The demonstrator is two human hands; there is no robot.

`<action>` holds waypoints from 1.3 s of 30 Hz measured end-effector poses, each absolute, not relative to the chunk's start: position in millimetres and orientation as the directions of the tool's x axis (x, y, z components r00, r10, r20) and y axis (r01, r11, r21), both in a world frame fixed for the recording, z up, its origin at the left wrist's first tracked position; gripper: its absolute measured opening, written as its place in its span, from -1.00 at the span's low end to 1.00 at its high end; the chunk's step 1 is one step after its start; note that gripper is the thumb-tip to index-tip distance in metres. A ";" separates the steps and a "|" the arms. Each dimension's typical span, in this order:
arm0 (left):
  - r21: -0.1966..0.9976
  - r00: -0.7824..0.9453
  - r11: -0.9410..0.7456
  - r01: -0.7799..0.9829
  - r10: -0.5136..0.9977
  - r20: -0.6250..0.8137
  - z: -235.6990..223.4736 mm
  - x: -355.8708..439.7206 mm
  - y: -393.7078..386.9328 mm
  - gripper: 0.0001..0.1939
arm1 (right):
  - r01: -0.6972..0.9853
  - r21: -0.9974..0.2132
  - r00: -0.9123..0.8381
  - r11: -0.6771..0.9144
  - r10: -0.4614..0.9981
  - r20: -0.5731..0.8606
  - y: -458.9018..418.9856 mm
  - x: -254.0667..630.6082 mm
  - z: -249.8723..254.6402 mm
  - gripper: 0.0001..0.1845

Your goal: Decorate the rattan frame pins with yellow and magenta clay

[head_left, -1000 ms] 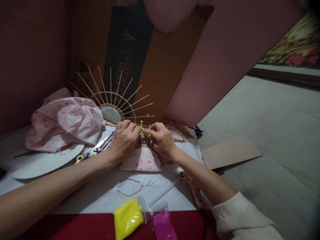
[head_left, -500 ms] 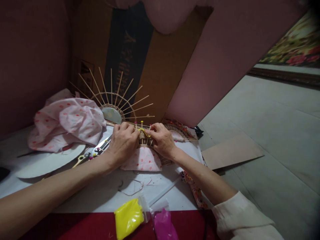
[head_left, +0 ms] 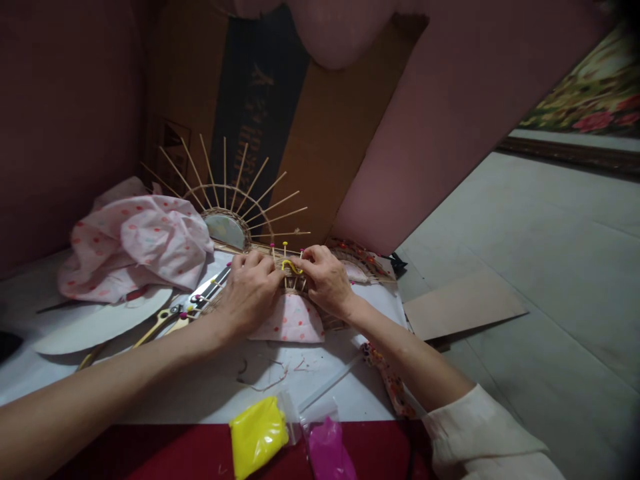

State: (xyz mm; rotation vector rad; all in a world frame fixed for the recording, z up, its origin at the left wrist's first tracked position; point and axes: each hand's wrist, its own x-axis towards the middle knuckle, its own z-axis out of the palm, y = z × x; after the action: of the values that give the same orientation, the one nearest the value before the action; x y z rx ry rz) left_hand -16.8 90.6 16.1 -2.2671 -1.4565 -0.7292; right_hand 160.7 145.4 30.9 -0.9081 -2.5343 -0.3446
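Observation:
Between my hands lies a half-round woven piece (head_left: 294,283) with sticks tipped in yellow and pink beads. Pink dotted fabric (head_left: 293,320) covers its near middle. A thin wavy yellow strand (head_left: 290,267), clay-like, rests across the weave. My right hand (head_left: 327,280) is closed, thumb and forefinger pinching the strand's right end. Curled over the left part of the weave, my left hand (head_left: 255,290) is closed on it, its fingertips by the strand's left end; part of its grip is hidden. Scissors (head_left: 167,320) lie left of it, partly under my left forearm.
A second woven half-circle with bare sticks (head_left: 235,208) leans on a cardboard panel (head_left: 345,127). Crumpled dotted cloth (head_left: 145,240) lies left above a white board (head_left: 105,327). Nearer are a yellow packet (head_left: 257,437), a purple packet (head_left: 330,450) and thread scraps (head_left: 265,387).
My left hand has shifted slightly right and down, uncovering more of the scissors and bead-tipped sticks. The strand's left end has come down a little; the right hand stays nearly still.

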 end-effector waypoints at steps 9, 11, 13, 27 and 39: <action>-0.011 0.355 -0.423 0.906 0.745 0.565 13.0 -15.8 90.4 -0.86 | 0.633 0.131 -0.731 0.763 0.533 0.426 144.8 162.7 28.5 -0.74; -0.012 0.359 -0.425 0.905 0.749 0.556 13.1 -14.8 89.8 -0.85 | 0.639 0.130 -0.728 0.758 0.540 0.423 144.5 161.9 29.4 -0.73; -0.013 0.360 -0.424 0.906 0.752 0.552 13.5 -14.1 89.5 -0.86 | 0.640 0.124 -0.722 0.758 0.539 0.435 144.3 161.3 30.8 -0.71; -0.006 0.386 -0.454 0.891 0.749 0.538 11.6 -12.1 89.5 -0.87 | 0.588 0.239 -0.786 0.773 0.476 0.394 143.2 155.4 34.2 -0.71; -0.001 0.387 -0.456 0.890 0.753 0.533 10.9 -12.8 89.8 -0.85 | 0.605 0.113 -0.735 0.788 0.499 0.458 145.3 162.1 35.9 -0.73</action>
State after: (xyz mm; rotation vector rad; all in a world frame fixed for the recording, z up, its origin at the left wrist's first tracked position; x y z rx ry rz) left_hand -12.8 89.8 10.9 -2.3621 -1.4430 -0.6802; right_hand 162.1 145.3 35.9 -0.8339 -2.5702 -0.3571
